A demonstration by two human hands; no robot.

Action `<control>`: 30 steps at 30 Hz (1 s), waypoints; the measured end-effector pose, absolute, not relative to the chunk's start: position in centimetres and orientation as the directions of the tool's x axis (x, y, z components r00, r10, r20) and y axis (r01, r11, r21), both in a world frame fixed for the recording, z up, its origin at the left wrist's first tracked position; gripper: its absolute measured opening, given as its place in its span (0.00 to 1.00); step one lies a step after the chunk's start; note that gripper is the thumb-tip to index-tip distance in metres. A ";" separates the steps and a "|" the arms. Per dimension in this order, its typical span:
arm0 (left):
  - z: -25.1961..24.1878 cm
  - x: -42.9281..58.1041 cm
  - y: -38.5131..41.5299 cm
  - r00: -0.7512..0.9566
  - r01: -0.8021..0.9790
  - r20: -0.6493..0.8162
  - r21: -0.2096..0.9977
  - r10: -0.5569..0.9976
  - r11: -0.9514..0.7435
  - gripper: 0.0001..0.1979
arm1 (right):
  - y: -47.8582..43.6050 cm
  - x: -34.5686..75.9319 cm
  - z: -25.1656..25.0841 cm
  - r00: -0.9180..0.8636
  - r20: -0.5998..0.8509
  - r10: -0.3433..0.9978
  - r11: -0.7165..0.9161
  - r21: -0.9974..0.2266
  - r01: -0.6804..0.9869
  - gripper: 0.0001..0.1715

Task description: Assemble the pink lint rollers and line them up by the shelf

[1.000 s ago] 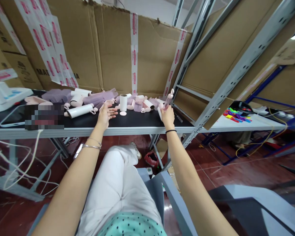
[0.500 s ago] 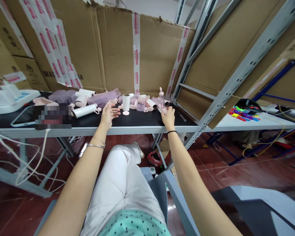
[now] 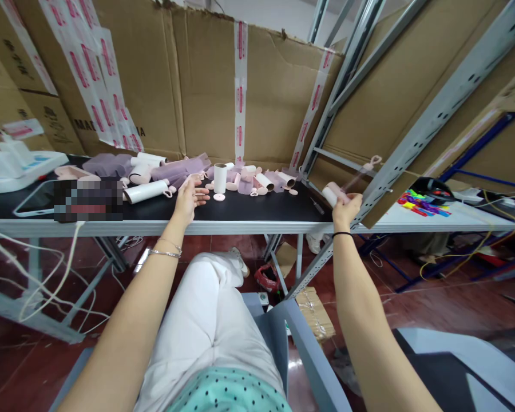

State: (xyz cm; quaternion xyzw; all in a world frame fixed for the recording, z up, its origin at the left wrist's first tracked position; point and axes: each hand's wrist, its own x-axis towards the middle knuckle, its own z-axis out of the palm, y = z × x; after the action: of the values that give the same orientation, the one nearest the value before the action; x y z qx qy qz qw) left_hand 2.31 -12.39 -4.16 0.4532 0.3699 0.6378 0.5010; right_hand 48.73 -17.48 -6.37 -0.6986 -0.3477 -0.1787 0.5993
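My right hand is closed around a pink lint roller with a clear cover and a loop at its far end, held off the table's right end near the grey shelf post. My left hand rests open on the black table, fingers spread, next to a small pink round cap and an upright white paper roll. Behind them lie several pink and white roller parts and purple covers.
Taped cardboard sheets wall the back. A grey slotted shelf frame slants on the right, with a white table holding coloured markers beyond. A white device and cables sit far left. A small tool lies near the table's right edge.
My right hand lifted a pink roller from the pile and carried it rightward past the table's end. My left hand stayed put on the table.
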 end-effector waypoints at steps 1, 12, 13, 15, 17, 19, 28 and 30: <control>-4.2 2.3 -12.4 -0.088 -0.302 0.207 0.927 0.974 -0.224 0.16 | -17.7 49.3 -6.4 0.689 0.658 0.304 -0.049 -0.712 0.701 0.12; -4.2 2.4 -12.5 -0.089 -0.230 0.240 0.939 0.967 -0.255 0.15 | -15.4 45.9 -7.4 0.613 0.606 0.507 0.005 -0.713 0.701 0.13; -4.3 2.5 -12.5 -0.086 -0.219 0.250 0.939 0.964 -0.263 0.15 | -14.9 45.0 -7.4 0.592 0.609 0.527 0.024 -0.707 0.706 0.12; -4.4 2.5 -12.4 -0.090 -0.202 0.259 0.941 0.962 -0.272 0.13 | -14.1 43.2 -7.6 0.550 0.614 0.566 0.063 -0.697 0.714 0.12; -4.6 2.5 -12.2 -0.119 -0.181 0.256 0.944 0.959 -0.275 0.09 | -13.5 41.1 -7.7 0.513 0.617 0.597 0.097 -0.690 0.717 0.12; -4.9 2.4 -12.0 -0.167 -0.136 0.258 0.950 0.952 -0.282 0.07 | -13.1 39.2 -7.7 0.477 0.620 0.623 0.134 -0.686 0.716 0.12; -3.8 8.1 -12.0 0.222 0.587 0.631 0.522 0.743 -0.619 0.15 | -13.9 37.4 -7.2 0.656 0.530 0.537 0.212 -0.838 0.503 0.12; -3.1 11.1 -11.3 0.340 0.608 0.579 0.466 0.741 -0.643 0.22 | -13.8 37.8 -7.5 0.708 0.469 0.527 0.203 -0.879 0.432 0.12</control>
State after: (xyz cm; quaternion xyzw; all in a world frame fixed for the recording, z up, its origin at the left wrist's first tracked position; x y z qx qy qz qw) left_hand 11.10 -11.27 -3.15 0.8141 0.4144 0.3981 0.0834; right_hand 37.83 -13.79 -7.46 -0.6304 -0.3803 0.0355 0.6758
